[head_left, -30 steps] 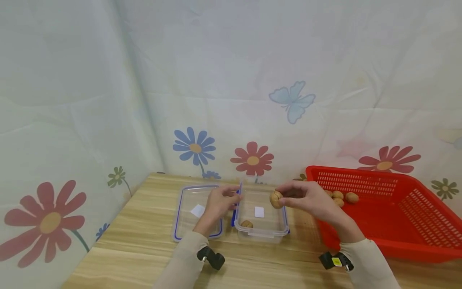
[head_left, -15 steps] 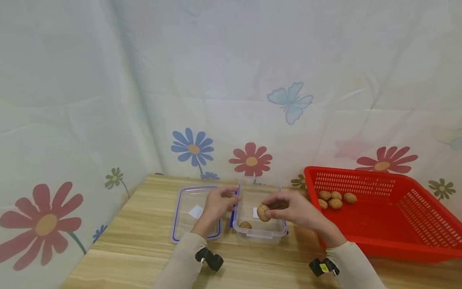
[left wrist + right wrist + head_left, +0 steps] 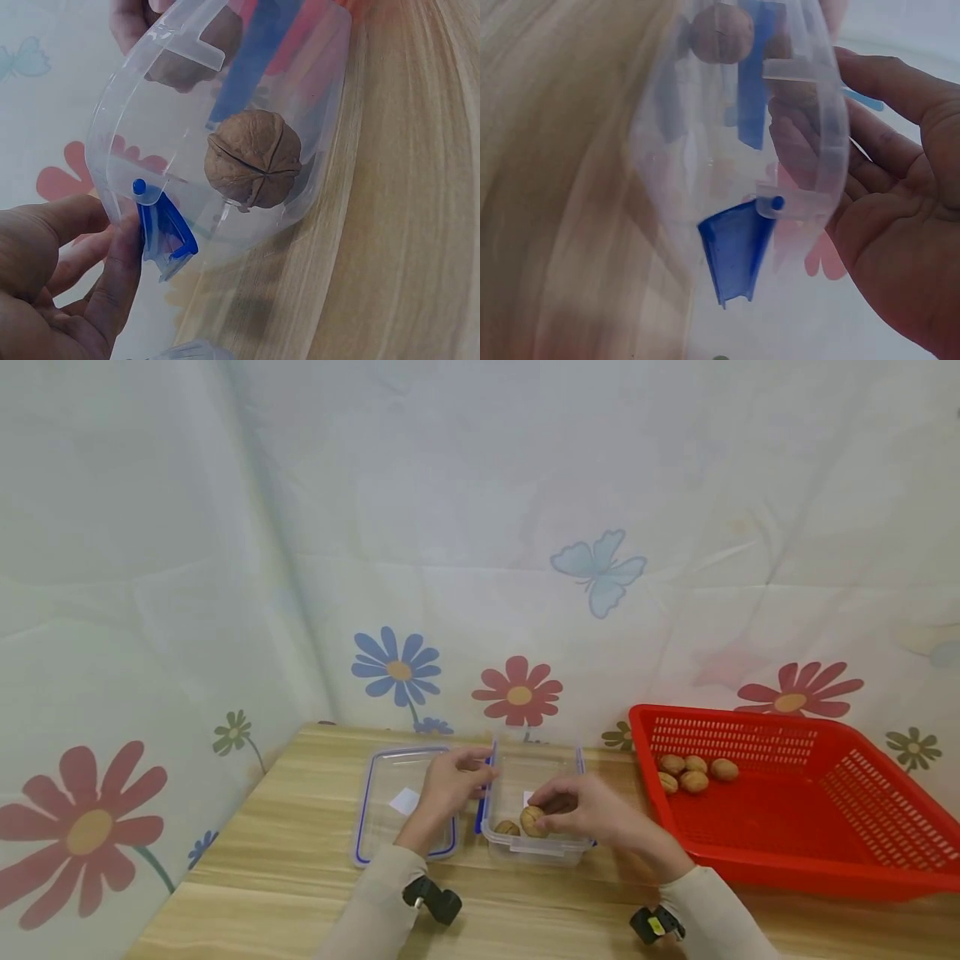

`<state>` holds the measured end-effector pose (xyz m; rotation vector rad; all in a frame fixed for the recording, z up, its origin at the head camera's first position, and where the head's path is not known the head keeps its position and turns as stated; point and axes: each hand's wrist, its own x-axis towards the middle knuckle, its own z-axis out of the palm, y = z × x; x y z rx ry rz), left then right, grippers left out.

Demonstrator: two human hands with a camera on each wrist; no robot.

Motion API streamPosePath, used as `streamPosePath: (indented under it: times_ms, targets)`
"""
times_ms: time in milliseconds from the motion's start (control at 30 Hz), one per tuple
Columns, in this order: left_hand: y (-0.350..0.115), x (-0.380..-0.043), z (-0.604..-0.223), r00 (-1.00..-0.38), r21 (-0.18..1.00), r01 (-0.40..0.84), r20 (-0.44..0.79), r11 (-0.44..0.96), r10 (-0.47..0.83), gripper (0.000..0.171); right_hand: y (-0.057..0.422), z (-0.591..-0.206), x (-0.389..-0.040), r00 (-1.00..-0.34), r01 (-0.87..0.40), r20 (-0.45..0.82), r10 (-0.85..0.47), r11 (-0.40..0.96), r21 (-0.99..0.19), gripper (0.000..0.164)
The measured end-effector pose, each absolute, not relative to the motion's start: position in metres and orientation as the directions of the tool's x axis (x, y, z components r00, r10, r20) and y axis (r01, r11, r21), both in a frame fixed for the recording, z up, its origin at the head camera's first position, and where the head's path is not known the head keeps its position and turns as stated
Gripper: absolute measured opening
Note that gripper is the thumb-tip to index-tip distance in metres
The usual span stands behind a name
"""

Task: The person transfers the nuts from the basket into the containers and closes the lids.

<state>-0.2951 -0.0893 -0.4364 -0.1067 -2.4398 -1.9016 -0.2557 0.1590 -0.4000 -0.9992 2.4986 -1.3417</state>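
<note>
Tabletop work: right hand (image 3: 592,810), pinching walnut (image 3: 532,821), has lowered into container (image 3: 534,847).

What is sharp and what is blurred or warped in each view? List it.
Head view: even, soft light, wide-angle bend at the edges; red basket and the walnut in the right hand are small but clear. Left wrist view: walnut in the clear box is sharp, table streaked. Right wrist view: soft overall, box wall hazy.
</note>
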Motion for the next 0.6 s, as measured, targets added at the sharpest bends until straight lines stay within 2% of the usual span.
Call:
streamPosePath:
  times_ms: [600]
  targets:
    - [-0.0889,-0.2931,-0.4345,-0.996,0.966,0.084,0.081,0.246,0.020,0.034,0.1525,-0.4045,-0.2547,-0.776,-0.495,0.126,-0.619,0.473,-0.728,0.019]
